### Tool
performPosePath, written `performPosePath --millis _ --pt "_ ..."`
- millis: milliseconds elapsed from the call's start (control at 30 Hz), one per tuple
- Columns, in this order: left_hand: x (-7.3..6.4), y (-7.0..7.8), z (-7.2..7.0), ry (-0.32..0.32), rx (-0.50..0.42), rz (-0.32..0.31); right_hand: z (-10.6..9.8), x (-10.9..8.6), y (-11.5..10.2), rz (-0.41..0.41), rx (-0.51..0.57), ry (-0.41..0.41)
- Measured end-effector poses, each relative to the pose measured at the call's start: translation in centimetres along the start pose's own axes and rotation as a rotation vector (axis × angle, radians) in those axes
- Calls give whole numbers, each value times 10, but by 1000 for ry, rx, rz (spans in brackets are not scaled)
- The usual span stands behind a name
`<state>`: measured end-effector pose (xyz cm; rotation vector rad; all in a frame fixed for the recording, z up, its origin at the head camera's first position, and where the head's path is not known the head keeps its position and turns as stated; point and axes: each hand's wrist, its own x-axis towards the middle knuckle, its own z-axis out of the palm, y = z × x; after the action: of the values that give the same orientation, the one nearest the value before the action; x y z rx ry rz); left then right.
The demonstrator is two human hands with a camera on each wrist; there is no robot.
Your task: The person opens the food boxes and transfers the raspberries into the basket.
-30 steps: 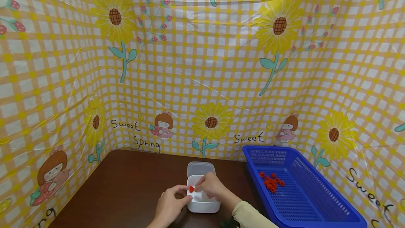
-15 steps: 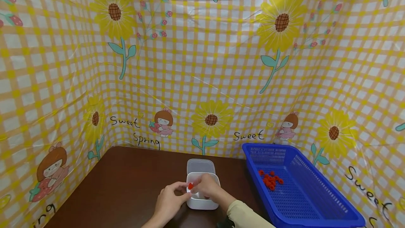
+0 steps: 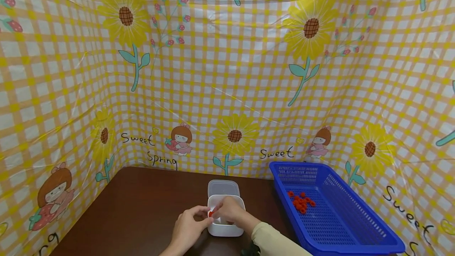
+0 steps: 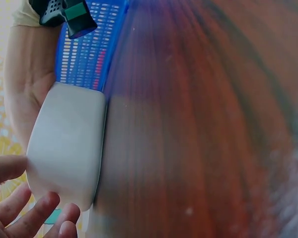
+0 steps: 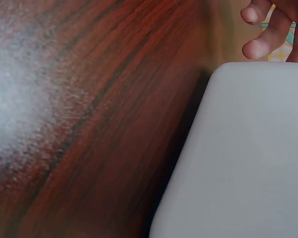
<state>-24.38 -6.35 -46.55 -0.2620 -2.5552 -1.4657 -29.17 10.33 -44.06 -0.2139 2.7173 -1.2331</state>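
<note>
A white plastic container (image 3: 225, 230) stands on the table in front of me, also filling the lower right of the right wrist view. My left hand (image 3: 189, 225) steadies its left end, thumb and index at the rim; the other fingers (image 4: 39, 213) hang loosely below in the left wrist view. My right hand (image 3: 229, 209) reaches down into the container from the right. Its thumb and index fingertips pinch a small red piece (image 3: 211, 213) against the inner left wall, close to the left fingertips. The right fingers mostly hide the piece and the container's floor.
On the right stands a blue perforated basket (image 3: 341, 220) with several small red pieces (image 3: 300, 202) near its left side. A translucent lid (image 3: 223, 188) lies directly behind the container. The brown table (image 3: 153, 196) ends at a yellow checked cloth wall (image 3: 199, 102).
The right hand has dipped slightly deeper and left inside the container, and less of the red piece shows. The left hand stays at the container's left end. The head view shifts slightly.
</note>
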Motion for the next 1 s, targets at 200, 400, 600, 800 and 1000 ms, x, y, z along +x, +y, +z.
performPosePath --millis 200,400,600,800,1000 --pt "0 2 -2 5 3 -2 0 3 -2 9 -25 -3" --pt "0 3 -3 2 4 -6 3 4 -1 13 -6 -8" --pt "0 1 -2 9 13 1 5 5 1 4 -9 -4" --pt "0 1 -2 10 19 -1 5 4 0 -4 -26 -15" --pt "0 1 -1 -4 0 -15 2 2 -1 6 17 -38"
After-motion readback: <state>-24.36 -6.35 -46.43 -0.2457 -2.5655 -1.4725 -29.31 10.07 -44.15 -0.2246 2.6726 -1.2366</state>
